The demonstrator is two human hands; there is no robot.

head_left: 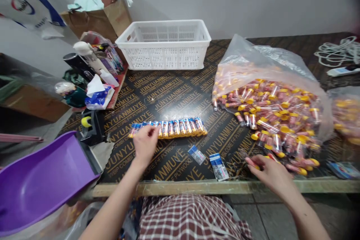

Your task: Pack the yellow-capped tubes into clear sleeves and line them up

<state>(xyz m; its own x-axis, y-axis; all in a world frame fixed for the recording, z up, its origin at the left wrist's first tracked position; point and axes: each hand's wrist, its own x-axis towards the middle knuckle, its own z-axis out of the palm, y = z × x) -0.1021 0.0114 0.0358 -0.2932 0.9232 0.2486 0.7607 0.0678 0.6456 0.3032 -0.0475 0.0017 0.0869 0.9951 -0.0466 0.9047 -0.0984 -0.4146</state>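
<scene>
My left hand [145, 143] is over the left part of a row of small tubes [180, 127] with blue printed labels and yellow ends. Its thumb and fingertips are pinched together against the row; what they grip, if anything, is hidden. Near the table's front edge, my right hand [268, 174] has its fingers closed on a small pink tube [252, 163]. Beside it spreads a pile of clear tubes with pink contents and yellow caps [281, 116], spilling from a big clear plastic bag [242, 54]. Between my hands lie a printed label [197, 154] and a small stack of labels [218, 167].
A white plastic basket [164, 54] stands against the wall. At the left are a black tape dispenser [92, 125], a purple dustpan [47, 183] and a tray of bottles and packets. A white cable [336, 52] and another bag of tubes [347, 110] lie at the right.
</scene>
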